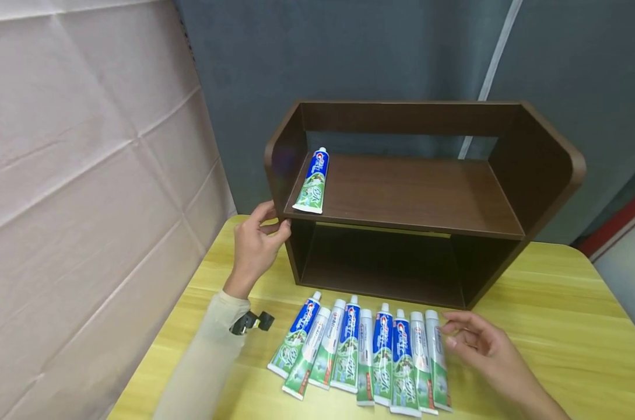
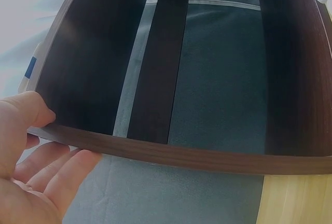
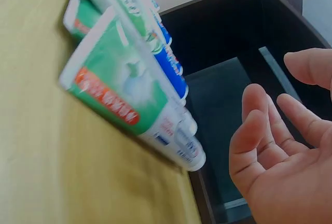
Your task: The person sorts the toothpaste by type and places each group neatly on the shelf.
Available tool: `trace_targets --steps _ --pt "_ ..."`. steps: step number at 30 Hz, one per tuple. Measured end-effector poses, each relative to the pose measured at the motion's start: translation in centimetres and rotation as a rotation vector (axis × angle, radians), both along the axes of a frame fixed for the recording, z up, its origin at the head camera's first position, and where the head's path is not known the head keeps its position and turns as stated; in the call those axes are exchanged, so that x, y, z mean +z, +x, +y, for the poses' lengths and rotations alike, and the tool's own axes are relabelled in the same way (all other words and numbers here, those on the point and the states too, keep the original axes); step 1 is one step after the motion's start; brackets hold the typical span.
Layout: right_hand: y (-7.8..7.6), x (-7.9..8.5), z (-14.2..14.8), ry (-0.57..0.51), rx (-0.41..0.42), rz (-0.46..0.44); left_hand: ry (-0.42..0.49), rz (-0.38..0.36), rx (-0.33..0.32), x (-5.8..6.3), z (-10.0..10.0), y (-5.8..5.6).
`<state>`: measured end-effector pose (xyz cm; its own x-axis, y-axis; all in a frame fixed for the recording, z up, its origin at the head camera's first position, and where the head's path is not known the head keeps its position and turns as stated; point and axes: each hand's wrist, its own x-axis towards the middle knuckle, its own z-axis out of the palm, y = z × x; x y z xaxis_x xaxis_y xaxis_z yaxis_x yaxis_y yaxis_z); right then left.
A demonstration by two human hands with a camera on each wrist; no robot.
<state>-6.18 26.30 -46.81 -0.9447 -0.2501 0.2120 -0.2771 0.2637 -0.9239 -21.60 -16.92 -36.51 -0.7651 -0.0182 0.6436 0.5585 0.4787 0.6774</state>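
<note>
My left hand (image 1: 258,242) grips the front edge of the left side panel of a dark brown two-tier shelf (image 1: 401,186). In the left wrist view its thumb lies over the panel edge (image 2: 155,153), with the fingers on the other side. One blue and green toothpaste tube (image 1: 314,181) lies on the upper tier at the left, cap to the back. My right hand (image 1: 487,353), fingers loosely bent and holding nothing, hovers beside the rightmost white and green toothpaste tube (image 1: 438,361). That tube (image 3: 124,89) shows large in the right wrist view.
Several more toothpaste tubes (image 1: 351,344), some blue and green, others white and green, lie in a row on the yellow wooden table (image 1: 569,326) before the shelf, caps toward it. A pale cloth wall (image 1: 86,175) stands left, a dark grey partition (image 1: 348,52) behind.
</note>
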Motion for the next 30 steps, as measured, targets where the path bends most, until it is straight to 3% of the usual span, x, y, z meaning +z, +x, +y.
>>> trace_targets --steps 6,15,22,30 --pt "0.9 -1.2 0.5 0.062 -0.072 -0.109 -0.008 -0.012 0.004 0.0 0.0 0.1" --pt "1.7 -2.9 0.9 0.079 -0.151 -0.443 0.012 -0.009 0.004 0.0 -0.3 0.1" --pt "2.4 -3.9 1.0 0.036 -0.083 -0.471 0.008 -0.019 0.000 -0.1 -0.2 0.1" --pt "2.7 -4.3 0.1 0.084 -0.074 -0.533 0.024 -0.022 -0.005 -0.2 -0.2 0.0"
